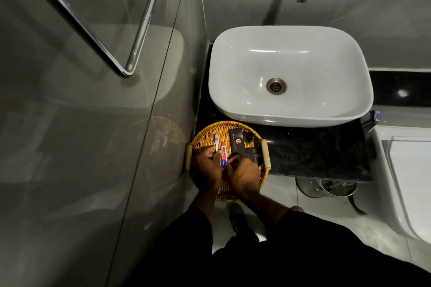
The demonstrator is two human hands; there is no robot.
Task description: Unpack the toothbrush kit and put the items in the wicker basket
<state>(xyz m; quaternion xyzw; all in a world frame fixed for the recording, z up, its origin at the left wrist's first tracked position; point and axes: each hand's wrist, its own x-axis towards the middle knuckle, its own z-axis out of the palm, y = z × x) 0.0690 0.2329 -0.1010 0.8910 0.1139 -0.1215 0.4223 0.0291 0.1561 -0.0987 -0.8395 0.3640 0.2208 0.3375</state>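
A: Left hand grips the toothbrush over the wicker basket; toothpaste tube lies inside

B: Right hand curled, contents unclear; basket overhangs the bench, so pressure might tip it

I see both forearms bare, the left hand and right hand without gloves, and loose black sleeves pushed up toward the elbows.

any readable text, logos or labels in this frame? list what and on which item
Long dark box: pale emblem and one line of print, too small to read.
Small dark box: same emblem and print, unreadable.
Toothpaste tube: red and blue brand panel, lettering blurred.
Toothbrush, dark bottle: no text visible.
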